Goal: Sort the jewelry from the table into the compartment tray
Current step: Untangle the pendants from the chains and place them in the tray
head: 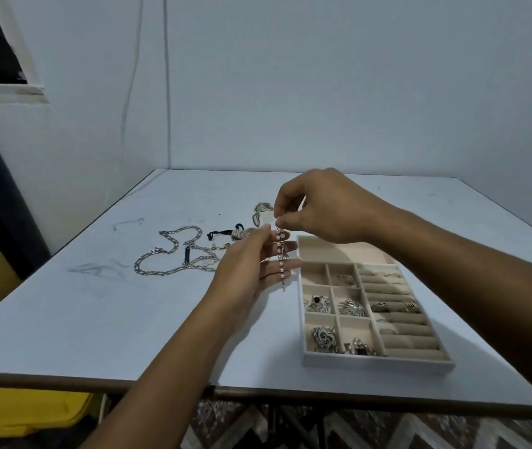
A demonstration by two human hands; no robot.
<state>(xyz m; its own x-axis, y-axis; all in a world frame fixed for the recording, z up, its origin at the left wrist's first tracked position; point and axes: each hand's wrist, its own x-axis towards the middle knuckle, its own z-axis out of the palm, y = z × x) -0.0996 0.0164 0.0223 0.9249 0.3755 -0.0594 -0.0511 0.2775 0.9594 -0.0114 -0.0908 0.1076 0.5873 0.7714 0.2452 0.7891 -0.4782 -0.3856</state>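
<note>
Bracelet point(280, 254) of pale pink beads hangs straight from my right hand point(326, 205), pinched at its top; my left hand point(251, 267) lies open behind it. Beside it sits one tray point(378, 362); two chains point(174, 254) lie on the table point(96, 319).

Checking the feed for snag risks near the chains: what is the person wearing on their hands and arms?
Nothing visible. The left hand and right hand are bare: no gloves, rings, watch or bracelets worn. Both forearms are uncovered to the frame edge, no sleeves showing.

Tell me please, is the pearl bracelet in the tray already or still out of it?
Out. The pearl bracelet hangs from the right hand beside the tray, with the left hand behind it.
</note>
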